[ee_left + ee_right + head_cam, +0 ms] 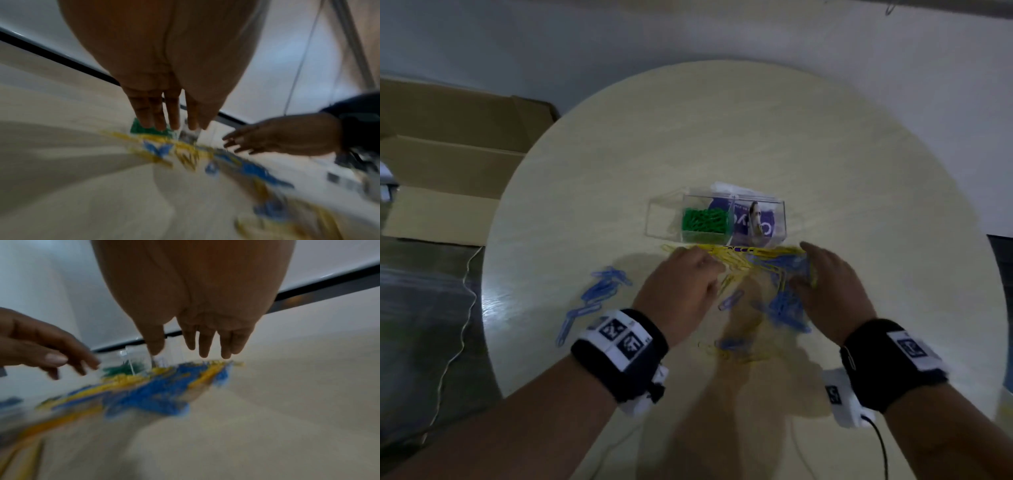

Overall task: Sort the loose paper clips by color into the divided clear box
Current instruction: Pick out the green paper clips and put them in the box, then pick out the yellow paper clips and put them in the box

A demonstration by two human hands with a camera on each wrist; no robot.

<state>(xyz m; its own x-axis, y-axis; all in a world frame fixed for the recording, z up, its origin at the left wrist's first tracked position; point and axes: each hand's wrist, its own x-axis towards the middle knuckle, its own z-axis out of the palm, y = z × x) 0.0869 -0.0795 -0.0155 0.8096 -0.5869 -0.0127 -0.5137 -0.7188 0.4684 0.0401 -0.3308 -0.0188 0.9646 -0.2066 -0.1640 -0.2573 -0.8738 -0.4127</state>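
Note:
A divided clear box (717, 216) stands mid-table with green clips (707, 220) in its middle compartment and a purple printed paper behind its right one. Loose yellow clips (736, 257) and blue clips (787, 308) lie mixed just in front of it. A smaller group of blue clips (602, 291) lies to the left. My left hand (685, 284) hovers over the yellow clips, fingers straight in the blurred left wrist view (168, 116). My right hand (825, 284) reaches over the blue and yellow pile with fingers extended (205, 347). Neither hand holds anything that I can see.
The round pale table (739, 137) carries everything. A flattened cardboard box (448, 164) lies on the floor at the left. A thin cable (462, 325) runs along the floor beside the table's left edge. A white wall rises behind.

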